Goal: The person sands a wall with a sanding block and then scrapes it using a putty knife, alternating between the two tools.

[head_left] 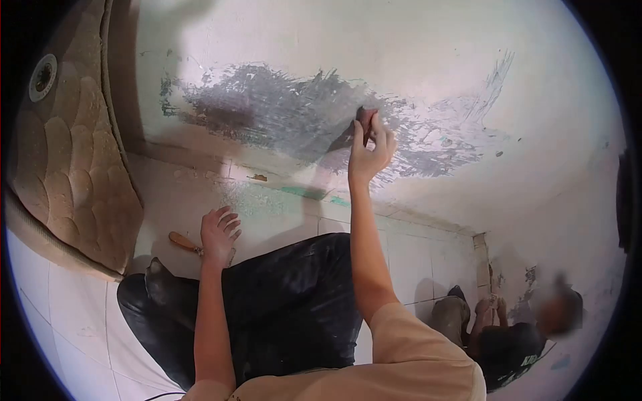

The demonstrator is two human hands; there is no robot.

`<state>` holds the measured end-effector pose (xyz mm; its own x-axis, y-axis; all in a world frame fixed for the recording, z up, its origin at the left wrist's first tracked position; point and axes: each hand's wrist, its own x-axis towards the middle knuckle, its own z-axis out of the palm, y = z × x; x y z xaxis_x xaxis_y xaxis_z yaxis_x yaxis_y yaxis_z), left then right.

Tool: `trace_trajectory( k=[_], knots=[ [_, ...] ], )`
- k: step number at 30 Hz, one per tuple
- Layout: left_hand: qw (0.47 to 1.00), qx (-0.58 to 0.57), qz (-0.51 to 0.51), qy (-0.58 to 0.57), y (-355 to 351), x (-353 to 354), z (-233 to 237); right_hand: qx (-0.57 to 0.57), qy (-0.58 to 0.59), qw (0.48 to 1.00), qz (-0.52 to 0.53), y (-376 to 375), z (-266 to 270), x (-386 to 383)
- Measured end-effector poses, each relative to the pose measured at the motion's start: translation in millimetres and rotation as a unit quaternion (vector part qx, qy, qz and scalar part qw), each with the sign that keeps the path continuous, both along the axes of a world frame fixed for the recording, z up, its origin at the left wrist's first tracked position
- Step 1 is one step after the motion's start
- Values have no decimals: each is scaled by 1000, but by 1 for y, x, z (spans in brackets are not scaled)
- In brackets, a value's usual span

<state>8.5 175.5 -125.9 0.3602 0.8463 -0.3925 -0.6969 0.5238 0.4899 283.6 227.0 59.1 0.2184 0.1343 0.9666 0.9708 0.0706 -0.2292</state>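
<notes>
My right hand (372, 147) is raised to the wall and pinches a small dark reddish-brown piece (366, 117), whose upper end is against a scraped grey patch (287, 110). What the piece is made of cannot be told. Low on the left, my left hand (219, 235) hangs over the floor by my knee, its fingers apart and nothing held. Beside and partly under it lies a tool with a wooden handle (182, 241); the hand hides its middle part.
A quilted mattress (73, 167) leans at the left. Whitish dust and crumbs (251, 199) lie on the tiled floor (408, 257) along the wall's foot. At the lower right another person (505, 344) in dark clothes sits near the wall, hands together.
</notes>
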Motion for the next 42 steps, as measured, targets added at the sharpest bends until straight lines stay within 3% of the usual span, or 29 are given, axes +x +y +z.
trace_trajectory(
  k=[5,9,12,20,27,34,39,42],
  knots=[
    [1000,-15,5,-6,-1,-2,-4,-41,65,996,40,-11,-59,6],
    [1000,-19,-2,12,-2,-4,-4,-24,16,999,-13,-8,-17,-3],
    [1000,-17,-1,12,-2,-2,-3,15,23,1000,15,4,17,-7],
    [1000,-21,-2,13,-1,-3,-6,-9,8,1000,26,-5,-32,3],
    [999,-39,0,37,1,-1,-10,35,-26,999,14,5,45,-8],
    [998,-41,10,38,-2,-1,-3,-44,0,999,12,-15,-30,4],
    [998,-44,3,33,-1,-2,-5,23,-25,999,11,0,27,-3],
    [999,-35,13,34,-1,-2,-3,30,4,999,43,5,27,-1]
  ],
)
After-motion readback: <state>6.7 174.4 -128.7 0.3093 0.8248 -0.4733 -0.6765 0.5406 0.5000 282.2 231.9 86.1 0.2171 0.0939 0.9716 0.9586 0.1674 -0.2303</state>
